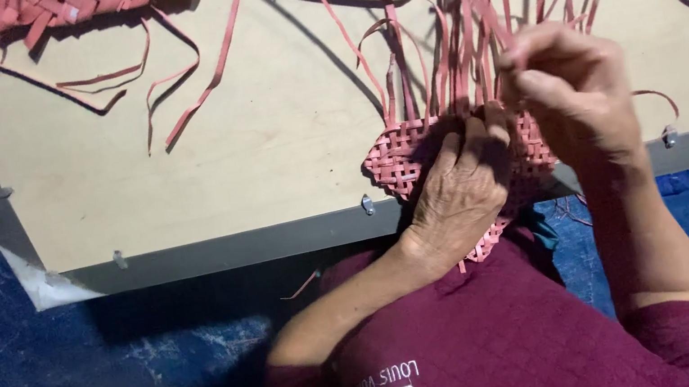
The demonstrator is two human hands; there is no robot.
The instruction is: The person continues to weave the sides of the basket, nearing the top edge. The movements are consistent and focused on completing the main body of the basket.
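Observation:
A small woven piece of pink-red strips (398, 158) lies at the near edge of a pale wooden board (175, 155), with many loose strip ends (467, 39) standing up from it. My left hand (458, 190) presses down on the woven part and covers its middle. My right hand (575, 91) is closed on one or two of the upright strips, pinching them just above the weave.
Another woven red piece (79, 1) lies at the board's far left, with loose strips (191, 80) trailing from it. The board has a grey rim (234, 248) with small metal clips. Blue covering (44, 375) lies below. My maroon shirt (494, 344) fills the bottom.

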